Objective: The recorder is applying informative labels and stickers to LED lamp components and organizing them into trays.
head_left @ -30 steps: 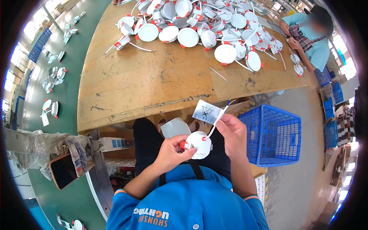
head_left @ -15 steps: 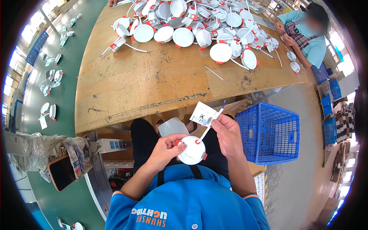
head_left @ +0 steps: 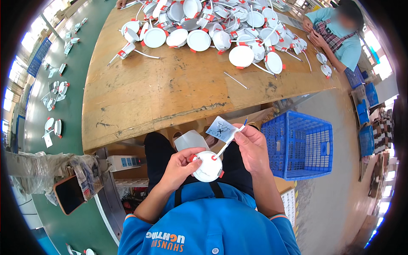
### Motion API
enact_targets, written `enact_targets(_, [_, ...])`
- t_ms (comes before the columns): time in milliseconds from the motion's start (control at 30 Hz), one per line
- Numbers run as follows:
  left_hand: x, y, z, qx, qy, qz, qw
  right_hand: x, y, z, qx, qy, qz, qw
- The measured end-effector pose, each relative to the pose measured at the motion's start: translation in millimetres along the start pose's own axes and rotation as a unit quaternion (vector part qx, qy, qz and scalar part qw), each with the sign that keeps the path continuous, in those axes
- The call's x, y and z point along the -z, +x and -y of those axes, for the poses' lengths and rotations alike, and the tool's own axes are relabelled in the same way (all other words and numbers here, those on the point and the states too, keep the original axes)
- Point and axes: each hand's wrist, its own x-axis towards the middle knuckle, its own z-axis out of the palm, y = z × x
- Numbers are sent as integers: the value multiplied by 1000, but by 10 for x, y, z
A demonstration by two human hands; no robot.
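Note:
My left hand (head_left: 183, 170) grips a round white downlight (head_left: 208, 167) with red clips by its left edge, held over my lap. From a red grommet on its back runs a white cable (head_left: 224, 148). Thumb and fingers of my right hand (head_left: 251, 146) pinch this cable near its blue-tipped end. A white paper label (head_left: 222, 129) is wrapped on the cable there and sticks out to the left, printed side showing. Beyond, on the wooden table (head_left: 157, 97), lies a big pile of similar downlights (head_left: 198, 40).
A blue plastic crate (head_left: 297, 146) stands at my right. Left of the table, a green conveyor belt (head_left: 63, 123) carries several downlights. A phone (head_left: 69, 194) hangs near a power strip (head_left: 123, 162). At the far right a co-worker (head_left: 340, 38) sits; a loose thin stick (head_left: 236, 80) lies on the table.
The label has tilted and turned slightly on the cable at my right hand. Both hands keep their hold, and the downlight has shifted a little to the left.

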Motion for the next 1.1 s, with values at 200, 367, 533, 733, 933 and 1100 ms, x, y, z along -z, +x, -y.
enact_targets(200, [-31,-5,18,-33,63,-20,997,-9,-41,8,-4,-40,-22,999])
enact_targets(367, [-19,-5,38,-35,74,-29,996,26,-60,-7,-4,-42,-17,999])
enact_targets(533, [22,20,24,17,27,9,999,60,-45,-76,7,-10,-30,999])
enact_targets(733, [55,13,13,65,60,20,996,198,43,-54,19,66,-48,996])
enact_targets(933, [105,-61,95,83,55,1,995,250,108,209,93,79,-125,985])
enact_targets(1100, [64,-82,41,-21,87,-35,995,282,-16,126,92,-110,-161,976])
